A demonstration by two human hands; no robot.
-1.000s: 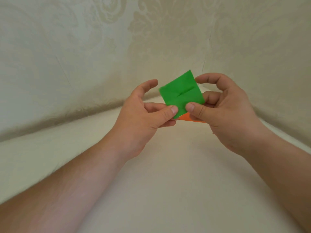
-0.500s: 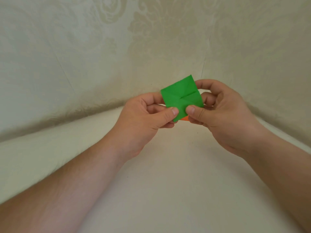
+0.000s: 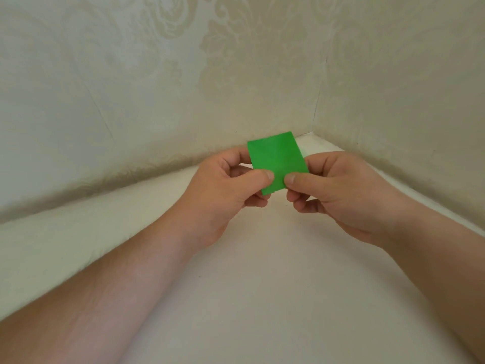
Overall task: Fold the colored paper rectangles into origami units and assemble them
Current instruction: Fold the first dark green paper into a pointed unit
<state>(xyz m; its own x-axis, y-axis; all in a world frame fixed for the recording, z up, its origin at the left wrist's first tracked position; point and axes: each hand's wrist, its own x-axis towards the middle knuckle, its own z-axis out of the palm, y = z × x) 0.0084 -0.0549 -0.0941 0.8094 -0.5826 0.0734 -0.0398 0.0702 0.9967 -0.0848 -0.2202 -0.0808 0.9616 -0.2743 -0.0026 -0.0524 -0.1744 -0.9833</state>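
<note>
Both hands hold one green paper point(image 3: 278, 160) up in the air, over the far right corner of the white table point(image 3: 249, 298), near where the 2 patterned walls point(image 3: 157, 88) meet. The left hand point(image 3: 223, 195) pinches the paper's bottom left w/ thumb on the front & curled fingers behind. The right hand point(image 3: 338, 193) pinches the bottom right the same way. The 2 thumbs are close but not touching. The paper looks flat, tipped a bit to the left.

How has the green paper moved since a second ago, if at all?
Yes. The green paper, pinched by the left hand and right hand, has dropped lower against the wall corner seam.
</note>
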